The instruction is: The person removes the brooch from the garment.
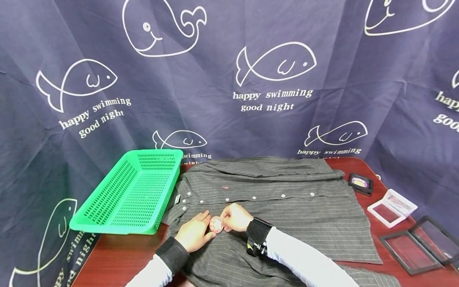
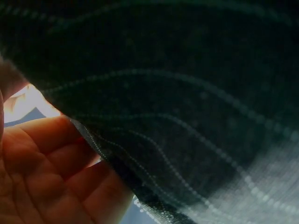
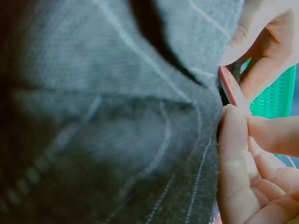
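A dark grey pinstriped button shirt (image 1: pixel 279 215) lies spread over the table, its row of white buttons running across it. My right hand (image 1: pixel 234 217) pinches a round pinkish badge (image 1: pixel 216 225) by its right edge against the shirt front. In the right wrist view the badge (image 3: pixel 231 89) shows edge-on as a thin red rim, right at the cloth, with the right hand's thumb and finger (image 3: pixel 233 135) on it. My left hand (image 1: pixel 195 233) rests on the shirt left of the badge, fingers and thumb spread around its edge. Dark striped cloth (image 2: pixel 168 93) fills most of the left wrist view beside the palm.
A green plastic basket (image 1: pixel 150 229) stands at the table's left. Along the right edge lie a small black case (image 1: pixel 360 183), an open white case (image 1: pixel 392 208) and an open dark frame-like case (image 1: pixel 412 252). A blue curtain (image 1: pixel 215 99) with white fish drawings hangs behind the table (image 1: pixel 111 255).
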Motion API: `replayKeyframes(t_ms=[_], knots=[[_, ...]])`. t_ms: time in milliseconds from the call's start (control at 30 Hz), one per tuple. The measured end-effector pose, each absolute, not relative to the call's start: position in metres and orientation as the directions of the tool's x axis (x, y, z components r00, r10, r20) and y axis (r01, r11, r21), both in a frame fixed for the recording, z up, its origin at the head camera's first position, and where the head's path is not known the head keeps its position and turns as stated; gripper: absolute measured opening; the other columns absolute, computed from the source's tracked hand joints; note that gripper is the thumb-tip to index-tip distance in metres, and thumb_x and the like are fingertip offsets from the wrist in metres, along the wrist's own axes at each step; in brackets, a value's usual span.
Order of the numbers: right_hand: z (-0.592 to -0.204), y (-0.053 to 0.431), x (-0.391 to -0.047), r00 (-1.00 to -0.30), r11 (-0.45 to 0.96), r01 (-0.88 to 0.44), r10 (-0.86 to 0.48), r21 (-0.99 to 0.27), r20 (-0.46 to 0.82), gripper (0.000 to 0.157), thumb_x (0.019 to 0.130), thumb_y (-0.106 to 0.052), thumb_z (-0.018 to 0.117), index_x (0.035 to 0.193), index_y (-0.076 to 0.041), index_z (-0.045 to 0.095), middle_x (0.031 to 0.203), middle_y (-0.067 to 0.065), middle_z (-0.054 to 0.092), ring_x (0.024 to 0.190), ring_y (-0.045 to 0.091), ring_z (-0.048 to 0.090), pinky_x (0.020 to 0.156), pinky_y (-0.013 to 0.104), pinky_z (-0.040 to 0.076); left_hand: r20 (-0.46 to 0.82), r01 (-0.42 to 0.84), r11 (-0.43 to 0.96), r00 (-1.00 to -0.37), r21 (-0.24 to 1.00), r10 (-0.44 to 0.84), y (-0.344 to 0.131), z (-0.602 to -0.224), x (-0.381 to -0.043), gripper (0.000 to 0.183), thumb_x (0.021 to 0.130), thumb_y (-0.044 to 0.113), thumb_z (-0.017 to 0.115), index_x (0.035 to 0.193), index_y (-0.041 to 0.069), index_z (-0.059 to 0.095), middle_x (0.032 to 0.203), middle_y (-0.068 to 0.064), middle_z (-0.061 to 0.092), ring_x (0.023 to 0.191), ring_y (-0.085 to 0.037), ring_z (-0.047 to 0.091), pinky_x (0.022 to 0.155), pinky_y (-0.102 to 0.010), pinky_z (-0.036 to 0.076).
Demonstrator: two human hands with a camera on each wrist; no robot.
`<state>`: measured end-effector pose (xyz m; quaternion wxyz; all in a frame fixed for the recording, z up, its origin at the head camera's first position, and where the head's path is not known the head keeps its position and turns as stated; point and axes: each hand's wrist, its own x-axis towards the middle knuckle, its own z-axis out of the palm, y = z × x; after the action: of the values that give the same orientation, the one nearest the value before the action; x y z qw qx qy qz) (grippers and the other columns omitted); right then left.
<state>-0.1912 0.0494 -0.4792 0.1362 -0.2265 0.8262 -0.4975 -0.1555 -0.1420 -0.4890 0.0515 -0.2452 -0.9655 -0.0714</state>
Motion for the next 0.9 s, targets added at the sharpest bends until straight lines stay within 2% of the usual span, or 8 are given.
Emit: replayKeyframes(t_ms=[167,533,700,900], knots=[[-0.480,0.051,-0.194,-0.852,0.387,-0.235,-0.523,-0.892,-0.002,0.016,0.078,0.013,0.050,0.080,0.012,0.066,0.067,0.016,0.067,0.055,0.013,0.062,0.053,0.027,0.057,0.125,0.472,0.873,-0.880,0.121,0.458,-0.142,-0.489,-0.156,0.057,0.082,0.036,0.074,0.123,-0.003,0.063,0.131,-0.018,0.063,0.119,-0.034,0.061,0.097,-0.045,0.051],[-0.476,0.058,-0.195,-0.833,0.357,-0.221,-0.553,-0.907,-0.015,0.018,0.080,0.012,0.050,0.085,0.013,0.066,0.068,0.014,0.066,0.059,0.017,0.065,0.056,0.028,0.058,0.127,0.473,0.870,-0.880,0.139,0.458,-0.141,-0.485,-0.155,0.056,0.082,0.033,0.076,0.122,-0.004,0.063,0.130,-0.020,0.062,0.119,-0.036,0.061,0.097,-0.047,0.051],[-0.473,0.063,-0.195,-0.833,0.338,-0.216,-0.553,-0.916,-0.008,0.016,0.082,0.011,0.052,0.087,0.013,0.067,0.070,0.017,0.068,0.057,0.013,0.064,0.056,0.028,0.058,0.098,0.459,0.877,-0.888,0.142,0.449,-0.141,-0.486,-0.157,0.058,0.083,0.035,0.075,0.124,-0.004,0.063,0.133,-0.019,0.061,0.121,-0.035,0.060,0.098,-0.047,0.050],[-0.466,0.073,-0.195,-0.843,0.330,-0.210,-0.539,-0.921,-0.001,0.018,0.083,0.009,0.051,0.090,0.012,0.068,0.072,0.020,0.069,0.057,0.011,0.064,0.059,0.035,0.059,0.063,0.439,0.886,-0.898,0.152,0.435,-0.140,-0.483,-0.156,0.056,0.083,0.035,0.075,0.123,-0.003,0.064,0.134,-0.019,0.060,0.122,-0.035,0.059,0.098,-0.047,0.050]])
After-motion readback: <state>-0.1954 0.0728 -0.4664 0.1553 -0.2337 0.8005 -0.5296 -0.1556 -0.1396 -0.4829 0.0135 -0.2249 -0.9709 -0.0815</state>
